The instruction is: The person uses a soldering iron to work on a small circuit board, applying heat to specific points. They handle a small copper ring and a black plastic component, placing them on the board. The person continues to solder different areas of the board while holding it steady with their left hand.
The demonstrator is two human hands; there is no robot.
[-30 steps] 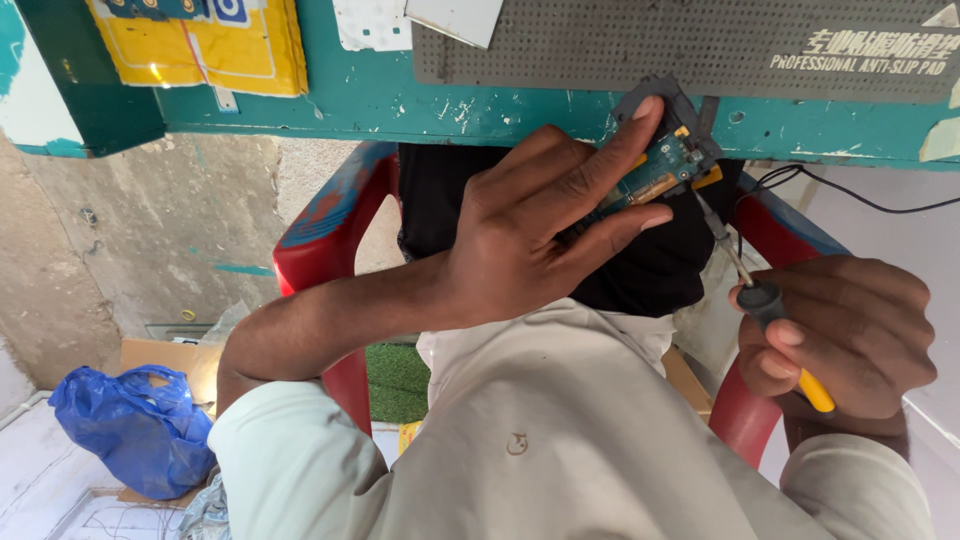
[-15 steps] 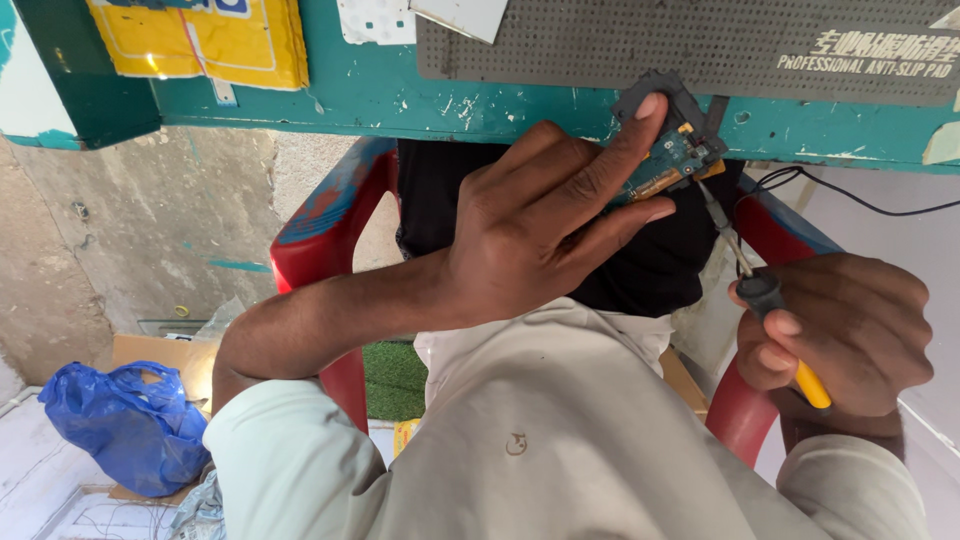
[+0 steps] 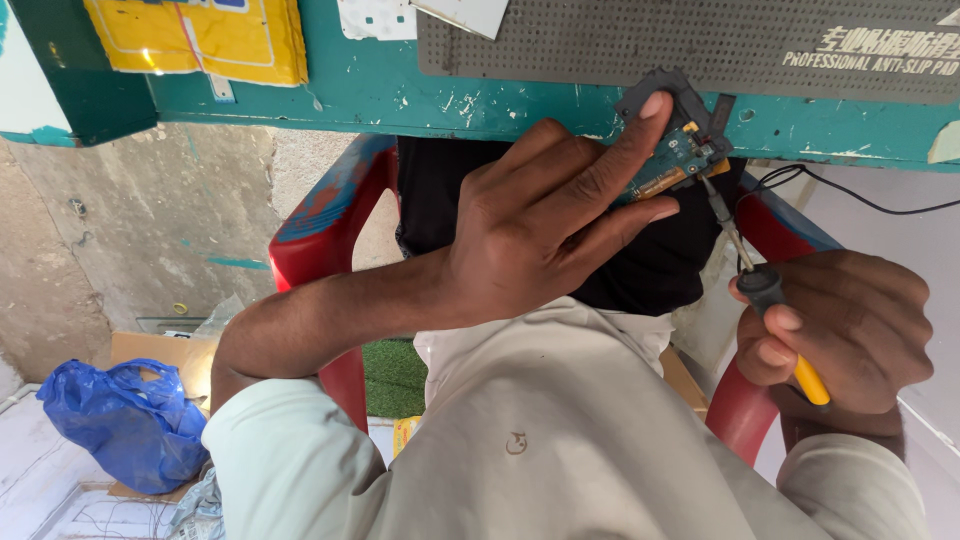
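Note:
My left hand (image 3: pixel 555 215) grips a small blue-green circuit board (image 3: pixel 678 160) in a dark frame, held against the front edge of the teal table (image 3: pixel 470 95). My right hand (image 3: pixel 850 330) holds a soldering iron (image 3: pixel 765 290) with a black grip and yellow handle. Its thin metal tip points up and touches the lower right edge of the board. A black cable (image 3: pixel 850 195) runs off to the right behind the iron.
A grey perforated anti-slip pad (image 3: pixel 620 35) and a yellow padded envelope (image 3: pixel 200 35) lie on the table. I sit on a red plastic chair (image 3: pixel 325 225). A blue plastic bag (image 3: pixel 125 420) and a cardboard box (image 3: pixel 160 350) rest on the floor at lower left.
My left hand has raised the board closer to the table edge. The iron's tip has come up with it and now meets the board.

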